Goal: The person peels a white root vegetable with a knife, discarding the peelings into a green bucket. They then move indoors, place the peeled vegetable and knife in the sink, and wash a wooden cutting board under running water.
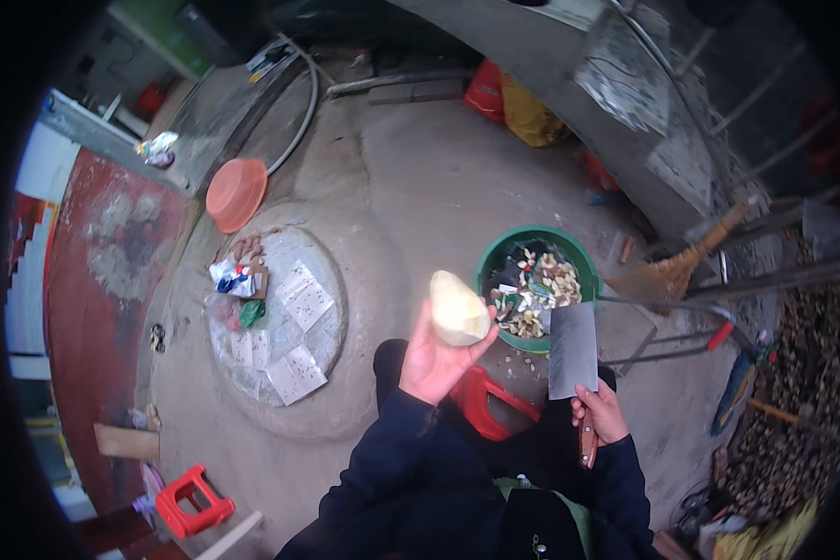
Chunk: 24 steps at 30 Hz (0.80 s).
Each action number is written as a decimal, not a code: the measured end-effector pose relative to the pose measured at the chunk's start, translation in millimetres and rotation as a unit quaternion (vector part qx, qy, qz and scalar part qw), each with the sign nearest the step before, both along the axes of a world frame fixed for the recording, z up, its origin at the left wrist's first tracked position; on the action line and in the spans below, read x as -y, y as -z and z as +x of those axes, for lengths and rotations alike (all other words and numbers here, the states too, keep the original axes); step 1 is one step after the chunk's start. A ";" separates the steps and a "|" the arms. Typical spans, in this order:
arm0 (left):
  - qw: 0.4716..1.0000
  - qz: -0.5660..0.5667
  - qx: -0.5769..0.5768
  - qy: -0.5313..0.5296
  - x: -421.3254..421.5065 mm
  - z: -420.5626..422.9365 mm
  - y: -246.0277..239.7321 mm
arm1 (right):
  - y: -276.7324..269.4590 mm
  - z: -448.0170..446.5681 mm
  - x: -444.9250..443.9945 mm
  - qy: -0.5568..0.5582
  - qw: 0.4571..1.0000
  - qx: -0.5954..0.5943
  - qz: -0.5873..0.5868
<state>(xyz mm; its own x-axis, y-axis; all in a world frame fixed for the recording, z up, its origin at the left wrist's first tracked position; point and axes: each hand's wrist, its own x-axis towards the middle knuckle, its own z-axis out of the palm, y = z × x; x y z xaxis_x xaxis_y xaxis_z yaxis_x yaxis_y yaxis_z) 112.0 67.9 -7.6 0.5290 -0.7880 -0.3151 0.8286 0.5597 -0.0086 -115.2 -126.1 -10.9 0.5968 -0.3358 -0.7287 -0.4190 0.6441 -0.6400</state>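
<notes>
A pale, peeled root vegetable or tuber [456,308] rests in my left hand [428,360], the fingers curled round its lower part. My right hand [603,409] grips a broad cleaver [574,350] by its riveted wooden handle, the blade pointing forward and away from me. Just beyond both hands stands a round green plastic basin [486,255] with pale peelings [560,276] and bits of wrapper inside. The blade's upper corner overlaps the basin's near right rim in view. Vegetable and blade are apart.
A round stone slab [329,273] at left carries printed sheets [297,374] and small packages. An orange basin [236,194] leans behind it. Red plastic stools stand between my legs [483,402] and at lower left [192,500]. A straw broom [679,269] and stacked firewood [787,406] are at right.
</notes>
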 end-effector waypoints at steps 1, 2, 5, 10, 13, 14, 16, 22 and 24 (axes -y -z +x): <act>0.998 0.047 0.025 -0.017 0.3 5.1 -7.3 | -2.9 8.5 5.6 -0.013 1.000 0.005 0.014; 0.997 0.047 0.040 -0.044 -1.3 9.0 -14.8 | -7.6 17.0 10.1 -0.027 0.999 0.006 0.025; 0.977 0.149 0.061 -0.137 -16.0 9.4 -40.7 | -29.1 42.4 13.9 -0.066 0.996 0.004 0.065; 0.889 0.340 0.168 -0.258 -80.2 -8.4 -97.5 | -75.6 95.1 -5.2 -0.176 0.974 0.024 0.141; 0.806 0.449 0.189 -0.335 -138.4 -27.1 -137.0 | -104.5 140.0 -37.8 -0.297 0.942 0.016 0.156; 0.772 0.484 0.204 -0.359 -158.0 -34.9 -148.1 | -114.0 157.1 -51.6 -0.347 0.925 0.001 0.155; 0.699 0.532 0.218 -0.426 -199.2 -49.9 -161.4 | -129.0 197.3 -88.3 -0.455 0.878 -0.010 0.150; 0.738 0.468 0.021 -0.486 -328.1 -110.9 -163.8 | -156.0 266.6 -271.9 -0.647 0.757 0.073 0.050; 0.738 0.409 -0.040 -0.535 -356.2 -135.6 -165.9 | -164.8 273.6 -334.9 -0.666 0.737 0.087 0.080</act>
<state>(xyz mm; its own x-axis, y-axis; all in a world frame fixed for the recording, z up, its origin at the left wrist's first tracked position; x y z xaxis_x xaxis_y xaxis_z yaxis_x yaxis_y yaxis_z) -23.6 424.1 158.3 0.6639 0.5392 -0.5182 -0.0763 0.7382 0.6702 158.4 208.8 153.9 0.4093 0.7136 -0.5685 -0.6674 -0.1906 -0.7199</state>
